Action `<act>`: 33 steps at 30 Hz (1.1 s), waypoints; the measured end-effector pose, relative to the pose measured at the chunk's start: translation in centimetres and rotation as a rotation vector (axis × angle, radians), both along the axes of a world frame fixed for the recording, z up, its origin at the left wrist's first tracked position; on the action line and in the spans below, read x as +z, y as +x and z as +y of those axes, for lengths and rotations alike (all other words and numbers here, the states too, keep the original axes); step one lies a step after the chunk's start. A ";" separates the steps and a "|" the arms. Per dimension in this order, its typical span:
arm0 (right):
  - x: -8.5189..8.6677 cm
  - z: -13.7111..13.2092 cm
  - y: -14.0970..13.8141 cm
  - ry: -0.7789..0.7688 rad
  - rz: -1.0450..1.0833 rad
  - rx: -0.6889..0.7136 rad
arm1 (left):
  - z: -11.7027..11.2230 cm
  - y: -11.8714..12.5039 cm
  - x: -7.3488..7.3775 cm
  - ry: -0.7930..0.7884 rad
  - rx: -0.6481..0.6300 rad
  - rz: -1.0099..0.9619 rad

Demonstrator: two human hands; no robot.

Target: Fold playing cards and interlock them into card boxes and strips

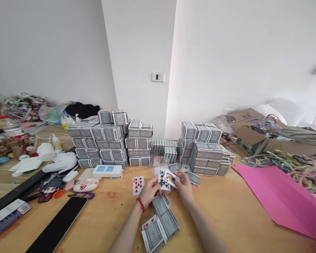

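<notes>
My left hand [149, 192], a red string round its wrist, pinches a fan of playing cards [165, 178] with a ten of clubs on top. My right hand [184, 185] grips the same fan from the right side, fingers closed on the cards. A nine of hearts [138, 185] lies face up on the wooden table just left of my left hand. Below my hands, several face-down grey-backed cards [160, 225] lie spread on the table. More face-down cards [193, 178] lie right of my right hand.
Stacks of grey card boxes [110, 144] and further card-box stacks [202, 147] stand behind my hands. A white power strip [107, 170], a dark tablet [58, 225] and scissors [81, 194] lie left. Pink paper [276, 198] lies right, cardboard boxes [249, 137] beyond.
</notes>
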State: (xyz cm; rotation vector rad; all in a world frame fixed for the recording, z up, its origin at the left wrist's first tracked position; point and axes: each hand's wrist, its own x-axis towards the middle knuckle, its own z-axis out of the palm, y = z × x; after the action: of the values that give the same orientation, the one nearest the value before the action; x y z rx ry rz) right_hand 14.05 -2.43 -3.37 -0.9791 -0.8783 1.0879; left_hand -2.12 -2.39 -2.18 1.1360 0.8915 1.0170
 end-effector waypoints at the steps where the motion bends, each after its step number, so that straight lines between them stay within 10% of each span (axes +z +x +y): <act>1: 0.1 0.0 -0.1 0.002 -0.026 0.001 | -0.1 0.0 0.1 0.018 -0.027 0.017; 13: 0.5 -0.3 -1.2 0.032 -0.047 0.076 | -0.5 0.0 0.3 0.046 0.003 0.098; 22: 1.5 -1.1 -1.5 0.044 -0.155 0.280 | -0.1 0.0 0.5 -0.039 0.099 -0.193; 33: 0.6 -0.6 -1.1 -0.046 -0.054 0.185 | 0.1 -0.1 0.0 0.027 0.082 -0.080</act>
State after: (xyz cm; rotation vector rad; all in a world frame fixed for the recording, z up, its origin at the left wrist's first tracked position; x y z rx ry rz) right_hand 12.93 -3.00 -2.74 -0.9836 -1.0063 1.2479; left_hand -2.18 -2.24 -2.19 1.0809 0.8683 1.1366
